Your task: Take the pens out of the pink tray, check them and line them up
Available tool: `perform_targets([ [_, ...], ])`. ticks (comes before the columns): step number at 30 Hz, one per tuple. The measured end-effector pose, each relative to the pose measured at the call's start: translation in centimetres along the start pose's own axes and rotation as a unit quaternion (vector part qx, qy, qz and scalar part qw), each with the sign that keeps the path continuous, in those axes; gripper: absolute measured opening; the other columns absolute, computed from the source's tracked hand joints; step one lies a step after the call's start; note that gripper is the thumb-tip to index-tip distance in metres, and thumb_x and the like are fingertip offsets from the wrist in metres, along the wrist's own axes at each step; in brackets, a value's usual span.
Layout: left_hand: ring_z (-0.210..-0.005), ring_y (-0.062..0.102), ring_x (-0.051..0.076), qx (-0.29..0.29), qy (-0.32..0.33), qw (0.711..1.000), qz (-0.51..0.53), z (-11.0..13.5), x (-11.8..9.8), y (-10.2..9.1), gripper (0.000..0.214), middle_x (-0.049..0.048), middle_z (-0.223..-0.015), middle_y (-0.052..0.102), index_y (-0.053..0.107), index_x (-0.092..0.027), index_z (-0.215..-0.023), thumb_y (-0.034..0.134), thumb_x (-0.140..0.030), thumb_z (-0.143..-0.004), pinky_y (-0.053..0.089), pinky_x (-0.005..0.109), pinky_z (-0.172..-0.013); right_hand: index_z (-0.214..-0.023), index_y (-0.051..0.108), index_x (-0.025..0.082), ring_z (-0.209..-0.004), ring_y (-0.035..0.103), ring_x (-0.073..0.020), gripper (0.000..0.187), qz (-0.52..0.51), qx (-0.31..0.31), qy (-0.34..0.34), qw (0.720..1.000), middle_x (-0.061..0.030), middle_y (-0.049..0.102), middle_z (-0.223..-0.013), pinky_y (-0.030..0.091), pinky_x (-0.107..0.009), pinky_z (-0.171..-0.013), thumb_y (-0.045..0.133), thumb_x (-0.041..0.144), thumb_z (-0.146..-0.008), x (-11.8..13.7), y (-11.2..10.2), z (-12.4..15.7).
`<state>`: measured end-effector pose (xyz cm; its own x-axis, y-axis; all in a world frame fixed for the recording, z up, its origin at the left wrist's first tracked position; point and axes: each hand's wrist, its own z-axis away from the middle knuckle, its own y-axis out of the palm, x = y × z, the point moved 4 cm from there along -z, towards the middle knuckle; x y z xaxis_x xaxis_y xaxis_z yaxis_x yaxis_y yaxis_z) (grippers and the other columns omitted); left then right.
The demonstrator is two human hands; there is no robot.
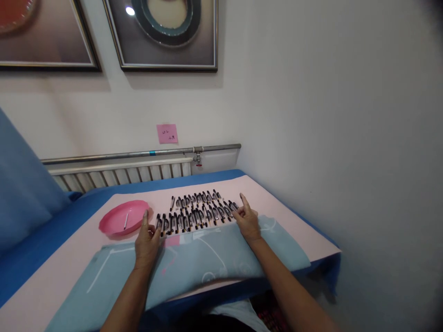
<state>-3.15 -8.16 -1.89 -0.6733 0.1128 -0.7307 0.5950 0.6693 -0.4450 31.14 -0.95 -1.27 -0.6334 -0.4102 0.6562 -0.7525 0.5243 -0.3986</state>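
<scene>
Several black pens (197, 211) lie side by side in rows on a pink cloth (294, 221). My left hand (148, 240) rests at the left end of the rows, with its fingers closed round a pen. At the right end sits my right hand (246, 219), forefinger raised and the other fingers pinched on a pen tip. Both wrists lie on a light blue cloth (194, 267) spread along the near edge.
A pink plate (117, 223) with one thin white stick stands left of the pens. A radiator (117, 173) and a pipe run along the back wall under a pink note (167, 133). A white wall closes the right side. A blue cushion (20, 193) lies at the left.
</scene>
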Motion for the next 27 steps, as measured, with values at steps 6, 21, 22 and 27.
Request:
perform_targets([
  [6,-0.053,0.05,0.011,0.046,-0.036,0.998,-0.036,-0.5,0.5,0.7,0.077,-0.0055,-0.063,0.049,0.015,-0.022,-0.138,0.05,-0.03,-0.069,0.038,0.023,-0.056,-0.133,0.032,0.021,-0.053,0.05,-0.01,0.071,0.0,0.026,0.038,0.999,0.0068,0.056,-0.057,0.041,-0.024,-0.067,0.053,0.021,-0.065,-0.3,0.4,-0.2],
  [21,-0.053,0.05,0.012,0.086,-0.041,0.995,-0.011,-0.4,1.4,1.5,0.076,-0.0066,-0.061,0.046,0.012,-0.019,-0.139,0.046,-0.025,-0.071,0.036,0.023,-0.057,-0.132,0.033,0.024,-0.055,0.053,-0.0121,0.069,0.037,0.064,0.05,0.996,0.0071,0.055,-0.057,0.041,-0.025,-0.064,0.049,0.021,-0.066,-0.3,0.6,-0.4],
  [22,-0.053,0.05,0.012,0.089,-0.041,0.995,-0.012,-0.4,1.4,1.5,0.076,-0.0065,-0.061,0.046,0.012,-0.02,-0.139,0.045,-0.025,-0.071,0.036,0.023,-0.057,-0.132,0.034,0.024,-0.055,0.054,-0.0122,0.068,0.041,0.065,0.049,0.996,0.0068,0.056,-0.058,0.041,-0.025,-0.064,0.049,0.02,-0.066,-0.2,0.5,-0.4],
  [27,-0.054,0.051,0.012,0.1,-0.044,0.994,-0.025,-0.4,1.3,1.5,0.074,-0.0057,-0.063,0.047,0.011,-0.019,-0.139,0.044,-0.026,-0.073,0.036,0.022,-0.057,-0.132,0.035,0.025,-0.055,0.054,-0.0124,0.067,0.039,0.051,0.033,0.997,0.0066,0.056,-0.057,0.041,-0.024,-0.062,0.049,0.02,-0.066,0.1,0.2,-0.3],
])
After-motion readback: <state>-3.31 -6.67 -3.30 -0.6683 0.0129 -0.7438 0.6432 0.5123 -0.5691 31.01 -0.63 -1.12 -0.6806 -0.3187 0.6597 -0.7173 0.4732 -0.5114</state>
